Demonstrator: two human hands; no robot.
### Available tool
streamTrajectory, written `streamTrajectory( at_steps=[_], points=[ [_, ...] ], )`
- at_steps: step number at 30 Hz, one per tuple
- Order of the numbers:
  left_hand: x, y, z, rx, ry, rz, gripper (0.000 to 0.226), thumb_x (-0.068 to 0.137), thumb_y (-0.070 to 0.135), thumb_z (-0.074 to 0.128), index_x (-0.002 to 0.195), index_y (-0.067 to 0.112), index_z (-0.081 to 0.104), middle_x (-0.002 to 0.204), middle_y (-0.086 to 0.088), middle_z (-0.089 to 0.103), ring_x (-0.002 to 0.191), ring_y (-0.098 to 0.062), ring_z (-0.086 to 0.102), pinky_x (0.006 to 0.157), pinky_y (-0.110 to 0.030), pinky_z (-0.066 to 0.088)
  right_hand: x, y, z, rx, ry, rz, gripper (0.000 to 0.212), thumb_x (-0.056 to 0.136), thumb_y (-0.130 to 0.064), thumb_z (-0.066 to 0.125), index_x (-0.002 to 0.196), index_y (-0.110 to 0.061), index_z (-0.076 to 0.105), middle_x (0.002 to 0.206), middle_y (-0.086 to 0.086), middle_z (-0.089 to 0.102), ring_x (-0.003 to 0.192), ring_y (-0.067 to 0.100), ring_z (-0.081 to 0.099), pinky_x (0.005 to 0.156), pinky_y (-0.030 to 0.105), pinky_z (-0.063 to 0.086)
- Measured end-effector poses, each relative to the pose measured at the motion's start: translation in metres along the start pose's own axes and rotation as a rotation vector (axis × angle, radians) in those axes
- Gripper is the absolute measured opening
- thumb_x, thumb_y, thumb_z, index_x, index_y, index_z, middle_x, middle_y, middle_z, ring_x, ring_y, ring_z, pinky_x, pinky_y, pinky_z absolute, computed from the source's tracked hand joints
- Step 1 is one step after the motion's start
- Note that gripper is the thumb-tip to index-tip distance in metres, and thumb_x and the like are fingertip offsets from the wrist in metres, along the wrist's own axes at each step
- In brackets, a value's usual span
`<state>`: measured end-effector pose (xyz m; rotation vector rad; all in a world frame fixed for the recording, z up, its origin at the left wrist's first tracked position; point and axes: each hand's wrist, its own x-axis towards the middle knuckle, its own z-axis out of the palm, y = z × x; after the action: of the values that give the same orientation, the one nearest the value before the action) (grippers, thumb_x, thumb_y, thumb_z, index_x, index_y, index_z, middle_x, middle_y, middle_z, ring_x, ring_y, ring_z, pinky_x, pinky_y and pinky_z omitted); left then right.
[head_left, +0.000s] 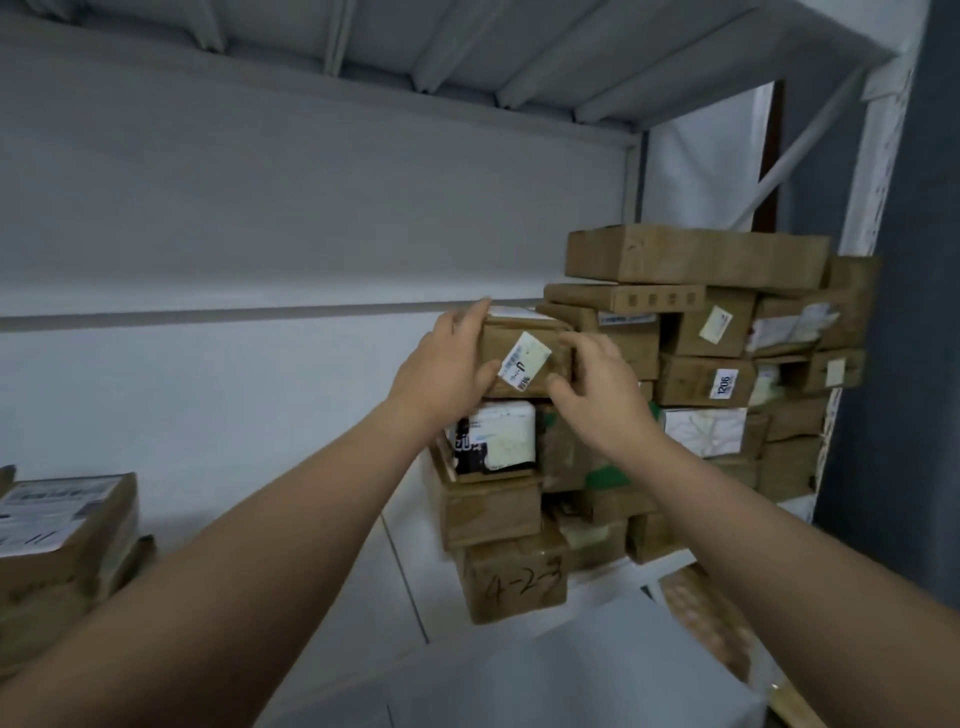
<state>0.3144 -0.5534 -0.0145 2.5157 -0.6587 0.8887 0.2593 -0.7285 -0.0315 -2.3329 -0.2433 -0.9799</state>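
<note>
A small brown cardboard parcel (524, 353) with a white barcode sticker sits at the top left of a stack of parcels on a white shelf. My left hand (447, 364) grips its left end, fingers over the top edge and thumb on the front. My right hand (597, 389) holds its right end, fingers curled round the corner. Under it lies a white and black parcel (498, 439), then a brown box, then a box marked "4-2-3" (519, 577).
Many more brown parcels (717, 332) are stacked to the right, up to the white shelf upright (872, 171). Another pile of parcels (57, 530) stands at the far left. The shelf board (363, 545) lies between the piles, with an upper shelf (415, 41) overhead.
</note>
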Motion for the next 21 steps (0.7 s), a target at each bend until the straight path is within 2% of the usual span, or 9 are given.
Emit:
streamTrajectory(
  at_steps=[3, 6, 9, 10, 13, 16, 17, 19, 21],
  points=[
    [0.028, 0.005, 0.011, 0.034, -0.068, -0.077, 0.072, 0.094, 0.044, 0.050, 0.150, 0.035, 0.007, 0.149, -0.015, 0.032, 0.124, -0.033, 0.046, 0.096, -0.043, 0.044, 0.016, 0.011, -0.002, 0.120, -0.025, 0.065, 0.053, 0.091, -0.021, 0.058, 0.141, -0.016, 0.041, 0.139, 0.003, 0.043, 0.127, 0.018, 0.043, 0.103, 0.024, 0.031],
    [0.031, 0.006, 0.021, 0.007, -0.030, -0.103, 0.059, 0.093, 0.045, 0.050, 0.145, 0.029, 0.027, 0.127, -0.011, 0.056, 0.107, -0.027, 0.056, 0.080, -0.031, 0.042, 0.025, 0.019, 0.001, 0.299, -0.068, 0.132, 0.055, 0.091, -0.017, 0.059, 0.142, -0.016, 0.037, 0.137, 0.003, 0.047, 0.125, 0.018, 0.047, 0.105, 0.036, 0.043],
    [0.014, 0.007, 0.031, -0.094, 0.094, -0.119, 0.053, 0.092, 0.041, 0.054, 0.140, 0.028, 0.034, 0.127, -0.008, 0.055, 0.108, -0.024, 0.055, 0.080, -0.027, 0.039, 0.024, 0.022, 0.005, 0.475, -0.061, 0.181, 0.057, 0.093, -0.024, 0.059, 0.144, -0.018, 0.034, 0.128, -0.004, 0.049, 0.116, 0.011, 0.050, 0.086, 0.017, 0.045],
    [0.006, 0.008, 0.033, -0.141, 0.143, -0.115, 0.052, 0.092, 0.039, 0.055, 0.140, 0.029, 0.035, 0.130, -0.006, 0.052, 0.111, -0.022, 0.054, 0.083, -0.025, 0.040, 0.022, 0.021, 0.007, 0.512, -0.045, 0.190, 0.057, 0.094, -0.028, 0.058, 0.145, -0.019, 0.033, 0.129, -0.003, 0.048, 0.115, 0.009, 0.049, 0.085, 0.017, 0.046],
    [-0.012, 0.018, 0.036, -0.382, 0.266, -0.086, 0.045, 0.093, 0.036, 0.056, 0.135, 0.030, 0.039, 0.135, 0.001, 0.046, 0.117, -0.006, 0.049, 0.091, -0.022, 0.045, 0.018, 0.019, 0.006, 0.560, 0.000, 0.214, 0.056, 0.095, -0.040, 0.052, 0.144, -0.017, 0.037, 0.137, 0.003, 0.042, 0.117, 0.011, 0.049, 0.101, 0.032, 0.045],
    [-0.023, 0.029, 0.033, -0.643, 0.373, -0.114, 0.018, 0.095, 0.033, 0.053, 0.113, 0.032, 0.047, 0.125, 0.006, 0.048, 0.110, 0.006, 0.051, 0.081, -0.014, 0.050, 0.012, 0.017, 0.002, 0.529, 0.043, 0.167, 0.043, 0.096, -0.041, 0.051, 0.130, -0.014, 0.052, 0.129, 0.001, 0.046, 0.111, 0.008, 0.049, 0.099, 0.028, 0.043],
    [-0.026, 0.031, 0.032, -0.696, 0.414, -0.143, 0.010, 0.096, 0.030, 0.052, 0.104, 0.033, 0.046, 0.120, 0.009, 0.048, 0.110, 0.003, 0.051, 0.083, -0.018, 0.052, 0.010, 0.016, 0.001, 0.540, 0.062, 0.141, 0.034, 0.095, -0.037, 0.053, 0.122, -0.016, 0.055, 0.125, 0.000, 0.050, 0.110, 0.009, 0.051, 0.098, 0.028, 0.044],
    [-0.032, 0.033, 0.028, -0.744, 0.474, -0.160, 0.016, 0.096, 0.024, 0.054, 0.096, 0.035, 0.043, 0.118, 0.013, 0.046, 0.113, 0.001, 0.049, 0.091, -0.029, 0.052, 0.006, 0.013, 0.001, 0.587, 0.087, 0.109, 0.020, 0.094, -0.029, 0.059, 0.111, -0.021, 0.054, 0.116, -0.002, 0.057, 0.106, 0.008, 0.056, 0.092, 0.025, 0.048],
    [-0.041, 0.036, 0.024, -0.823, 0.473, -0.138, 0.025, 0.095, 0.019, 0.055, 0.101, 0.037, 0.040, 0.125, 0.012, 0.046, 0.121, -0.002, 0.047, 0.096, -0.032, 0.050, 0.000, 0.011, 0.003, 0.654, 0.099, 0.091, 0.019, 0.092, -0.022, 0.063, 0.107, -0.020, 0.052, 0.108, -0.005, 0.061, 0.094, -0.005, 0.060, 0.075, 0.009, 0.048]
  ],
)
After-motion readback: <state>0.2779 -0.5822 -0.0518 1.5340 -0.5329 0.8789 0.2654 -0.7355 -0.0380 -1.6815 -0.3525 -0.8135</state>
